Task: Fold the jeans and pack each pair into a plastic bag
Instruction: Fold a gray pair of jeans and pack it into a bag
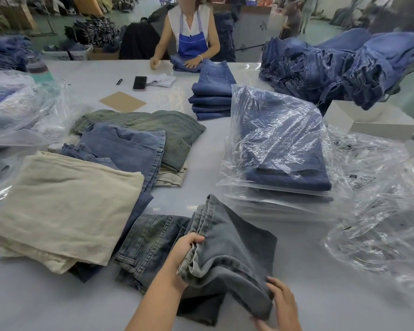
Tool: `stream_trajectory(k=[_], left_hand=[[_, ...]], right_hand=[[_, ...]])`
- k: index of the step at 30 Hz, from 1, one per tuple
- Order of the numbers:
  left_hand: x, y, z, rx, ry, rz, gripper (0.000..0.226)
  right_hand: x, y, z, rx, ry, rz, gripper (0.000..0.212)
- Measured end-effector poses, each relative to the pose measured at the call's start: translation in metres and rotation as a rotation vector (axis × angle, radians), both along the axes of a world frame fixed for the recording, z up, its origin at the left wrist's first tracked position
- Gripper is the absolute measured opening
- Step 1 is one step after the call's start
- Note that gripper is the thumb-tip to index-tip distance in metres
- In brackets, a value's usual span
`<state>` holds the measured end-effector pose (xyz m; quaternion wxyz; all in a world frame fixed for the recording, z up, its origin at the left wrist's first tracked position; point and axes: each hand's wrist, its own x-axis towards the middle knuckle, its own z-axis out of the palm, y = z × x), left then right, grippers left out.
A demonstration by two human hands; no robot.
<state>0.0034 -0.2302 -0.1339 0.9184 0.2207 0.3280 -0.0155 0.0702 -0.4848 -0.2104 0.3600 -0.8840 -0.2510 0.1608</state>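
A pair of washed grey-blue jeans (227, 254) lies partly folded at the near edge of the white table (29, 304). My left hand (185, 249) grips the bunched leg hems, which are lifted over the waist part. My right hand (281, 304) holds the fold's lower right corner, fingers under the cloth. Behind them, dark blue folded jeans sit inside a clear plastic bag (277, 139) on top of a stack of bagged pairs. Loose clear bags (378, 211) are heaped to the right.
A cream pair (65, 206), a light blue pair (127, 144) and a green pair (153, 123) lie at my left. Folded blue jeans (212, 96) are stacked mid-table, unfolded ones (332, 65) piled far right. A person (189, 32) works opposite, near a phone (139, 82) and cardboard sheet (122, 101).
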Motion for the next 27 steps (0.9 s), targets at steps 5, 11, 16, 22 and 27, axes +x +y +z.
stream_trajectory(k=[5, 11, 16, 22, 27], left_hand=[[0.011, -0.012, 0.020, -0.060, -0.144, 0.051, 0.026], [0.006, 0.000, 0.021, -0.115, -0.217, 0.032, 0.041], [0.012, -0.003, 0.006, 0.190, -0.070, 0.048, 0.043], [0.007, -0.002, -0.010, 0.301, 0.127, 0.062, 0.026], [0.009, -0.011, -0.008, 0.475, 0.138, -0.025, 0.027]], right_hand=[[-0.003, 0.012, -0.007, -0.068, 0.227, 0.017, 0.035], [0.043, 0.006, 0.043, 0.242, -0.231, -0.406, 0.021], [0.082, 0.012, 0.064, 0.211, -0.114, -0.612, 0.023], [0.066, -0.005, 0.053, 0.011, 0.437, -0.191, 0.029], [0.061, -0.039, 0.056, -0.154, -0.011, -0.306, 0.025]])
